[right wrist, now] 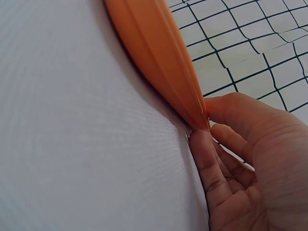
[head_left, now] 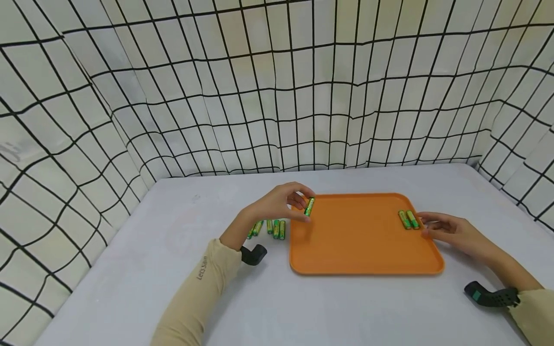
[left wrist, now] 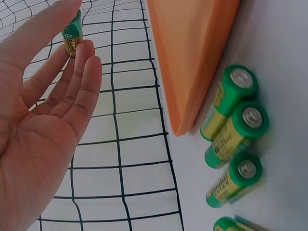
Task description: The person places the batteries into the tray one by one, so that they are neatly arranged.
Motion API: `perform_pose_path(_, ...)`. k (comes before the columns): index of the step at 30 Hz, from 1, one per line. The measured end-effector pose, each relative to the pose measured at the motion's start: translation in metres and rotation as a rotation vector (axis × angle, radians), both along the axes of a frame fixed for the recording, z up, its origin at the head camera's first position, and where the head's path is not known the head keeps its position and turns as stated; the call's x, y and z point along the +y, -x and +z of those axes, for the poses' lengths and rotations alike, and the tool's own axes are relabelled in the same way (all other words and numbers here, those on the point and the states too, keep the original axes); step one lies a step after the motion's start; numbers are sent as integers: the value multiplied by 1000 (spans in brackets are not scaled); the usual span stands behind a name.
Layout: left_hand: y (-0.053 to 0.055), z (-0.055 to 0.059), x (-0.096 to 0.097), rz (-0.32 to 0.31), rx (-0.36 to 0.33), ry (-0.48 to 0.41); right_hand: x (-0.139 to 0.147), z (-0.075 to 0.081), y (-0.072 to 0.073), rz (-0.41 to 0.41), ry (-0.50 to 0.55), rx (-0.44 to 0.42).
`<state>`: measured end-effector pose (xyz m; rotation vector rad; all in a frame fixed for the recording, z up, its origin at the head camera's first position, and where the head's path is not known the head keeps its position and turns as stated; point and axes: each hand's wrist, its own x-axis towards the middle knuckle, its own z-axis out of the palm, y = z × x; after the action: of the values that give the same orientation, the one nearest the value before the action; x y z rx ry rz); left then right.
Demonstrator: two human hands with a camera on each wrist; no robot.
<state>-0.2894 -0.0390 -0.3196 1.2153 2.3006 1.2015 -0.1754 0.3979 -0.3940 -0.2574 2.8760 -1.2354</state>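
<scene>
My left hand (head_left: 283,201) pinches a green and yellow battery (head_left: 309,206) between thumb and fingertips, above the left rim of an orange tray (head_left: 359,245). The left wrist view shows the lower end of this battery (left wrist: 72,36) sticking out below the thumb. At the tray's right rim, my right hand (head_left: 454,234) holds the edge between thumb and fingers; the right wrist view shows the rim (right wrist: 195,103) at the fingertips. Two matching batteries (head_left: 404,219) lie side by side on the tray near that rim.
Several more green and yellow batteries (head_left: 276,229) lie on the white table (head_left: 268,307) left of the tray, some partly behind the left forearm. A white wall with a black grid (head_left: 303,105) rises behind the table and at both sides.
</scene>
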Motion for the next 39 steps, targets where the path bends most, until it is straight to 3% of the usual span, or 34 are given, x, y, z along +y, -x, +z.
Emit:
perform_pose_path(12, -2, 5, 27, -55, -51, -38, 1, -1, 0, -9, 13, -12)
perform_pose_path(21, -4, 10, 45, -80, -38, -66, 0, 0, -1, -15, 0, -15)
perform_pose_path(39, -5, 3, 88, -146, -62, -127, 1, -1, 3, -7, -4, -9)
